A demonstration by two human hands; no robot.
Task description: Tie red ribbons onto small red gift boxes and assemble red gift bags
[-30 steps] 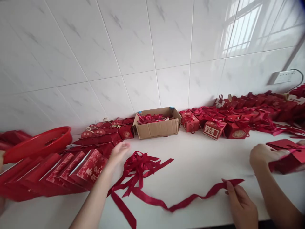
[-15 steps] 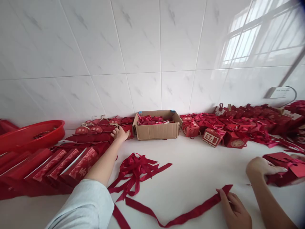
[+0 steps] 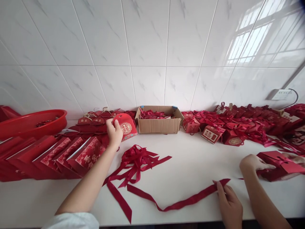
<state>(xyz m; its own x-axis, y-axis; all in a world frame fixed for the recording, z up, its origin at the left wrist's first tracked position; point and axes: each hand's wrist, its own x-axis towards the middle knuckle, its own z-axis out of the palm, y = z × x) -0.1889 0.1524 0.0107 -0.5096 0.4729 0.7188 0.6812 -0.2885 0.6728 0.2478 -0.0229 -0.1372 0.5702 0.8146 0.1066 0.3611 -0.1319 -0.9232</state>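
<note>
Head view, red box (image 3: 128, 122), round gold emblem (image 3: 125, 128)

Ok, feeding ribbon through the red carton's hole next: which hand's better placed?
Probably the right hand: it pinches the ribbon near one end, while the left hand grips the red carton.

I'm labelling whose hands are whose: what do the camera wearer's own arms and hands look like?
The left hand and right hand are bare, with no gloves or jewellery visible. A pale bluish-white fabric sleeve leaves the left forearm uncovered; no right sleeve shows.
</note>
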